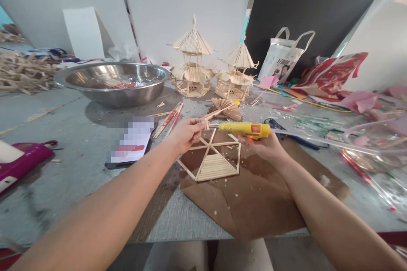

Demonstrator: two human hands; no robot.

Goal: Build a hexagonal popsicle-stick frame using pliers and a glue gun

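My right hand is wrapped round a yellow hot glue gun, with a long clear glue stick running out of its back. The gun's nozzle points left, close to the fingertips of my left hand. Those fingers pinch a thin wooden stick that slants up to the right. Below both hands lies a stick frame with spokes meeting at its centre. Its front section is filled with parallel sticks. Part of the frame's far side is hidden by my left hand and the gun.
The frame lies on brown paper. Two stick pagodas stand behind, beside a steel basin. A phone and packaged chopsticks lie left. A purple tool rests far left; bags and scraps clutter the right.
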